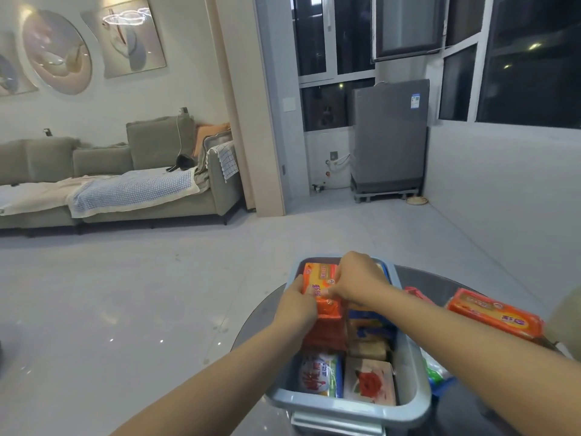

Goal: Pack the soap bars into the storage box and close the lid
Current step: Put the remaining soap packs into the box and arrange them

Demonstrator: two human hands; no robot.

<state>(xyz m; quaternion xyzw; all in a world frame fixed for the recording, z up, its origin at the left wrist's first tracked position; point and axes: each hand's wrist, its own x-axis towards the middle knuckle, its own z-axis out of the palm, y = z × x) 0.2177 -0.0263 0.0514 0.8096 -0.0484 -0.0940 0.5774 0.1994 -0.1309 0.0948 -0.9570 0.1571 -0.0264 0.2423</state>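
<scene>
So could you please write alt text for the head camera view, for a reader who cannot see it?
Both hands, left hand and right hand, hold an orange soap bar at the far end of a light blue storage box already holding several wrapped soaps. Another orange soap pack lies on the dark round table to the right; a living room lies beyond.

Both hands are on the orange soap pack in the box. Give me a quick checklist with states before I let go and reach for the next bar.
1. Orange soap pack held by left hand and right hand: ok.
2. Pack inside storage box: ok.
3. Pack seated flat: cannot tell; hands cover it.
4. Next orange bar on table, right of box, unobstructed: ok.
5. All soap packed: not ok.
6. Lid position: cannot tell.
</scene>
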